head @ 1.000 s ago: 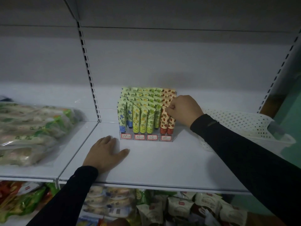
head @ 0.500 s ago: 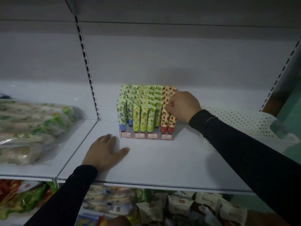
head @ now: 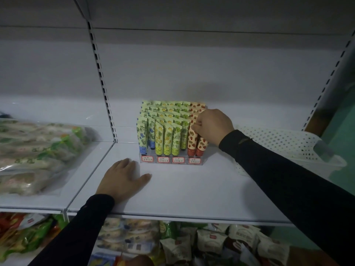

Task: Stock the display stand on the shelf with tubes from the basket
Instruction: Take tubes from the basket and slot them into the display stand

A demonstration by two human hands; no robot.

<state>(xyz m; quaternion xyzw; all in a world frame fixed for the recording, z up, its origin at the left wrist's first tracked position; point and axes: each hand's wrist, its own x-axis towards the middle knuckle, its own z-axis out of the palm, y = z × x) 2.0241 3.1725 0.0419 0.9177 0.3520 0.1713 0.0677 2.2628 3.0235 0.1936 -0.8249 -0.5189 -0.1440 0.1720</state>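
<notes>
A clear display stand (head: pixel 171 160) with four red-edged price labels stands on the white shelf (head: pixel 192 191). It is packed with upright tubes in blue, yellow, green and strawberry-red rows. My right hand (head: pixel 212 127) is at the right-hand column, its curled fingers pinching the top of a strawberry tube (head: pixel 192 139) in the front row. My left hand (head: pixel 123 177) lies flat on the shelf, just left of and in front of the stand. The white perforated basket (head: pixel 288 144) sits to the right, behind my right forearm; its inside is hidden.
Clear bags of packaged food (head: pixel 34 150) fill the neighbouring shelf bay on the left. A slotted upright (head: pixel 101 79) divides the two bays. Snack packets (head: pixel 192 244) crowd the shelf below.
My right hand has stayed at the strawberry column with only a slight shift. The left hand has not moved on the shelf. The camera's view drifted a little.
</notes>
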